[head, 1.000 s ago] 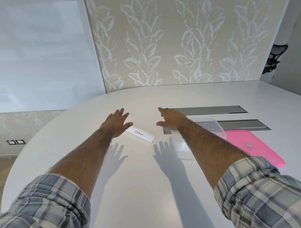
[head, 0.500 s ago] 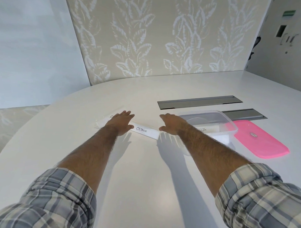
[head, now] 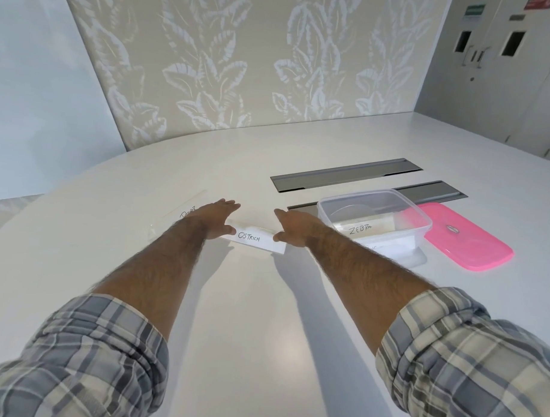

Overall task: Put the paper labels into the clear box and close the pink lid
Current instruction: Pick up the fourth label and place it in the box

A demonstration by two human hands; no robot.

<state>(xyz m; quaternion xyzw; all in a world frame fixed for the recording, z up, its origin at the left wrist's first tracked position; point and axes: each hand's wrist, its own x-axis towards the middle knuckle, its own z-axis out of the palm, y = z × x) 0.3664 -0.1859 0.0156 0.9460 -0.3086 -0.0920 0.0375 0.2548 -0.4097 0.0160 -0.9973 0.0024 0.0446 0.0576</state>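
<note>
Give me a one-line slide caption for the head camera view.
Both hands, left hand and right hand, flank the OSTRICH label beside the clear box; pink lid off.

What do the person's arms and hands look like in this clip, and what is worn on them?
Both hands are bare: the left hand and the right hand have no gloves, and no rings or watch are visible. The forearms are uncovered and hairy. Each arm wears a plaid shirt in grey, blue-grey and cream checks, the left sleeve and the right sleeve rolled up near the elbow.
</note>
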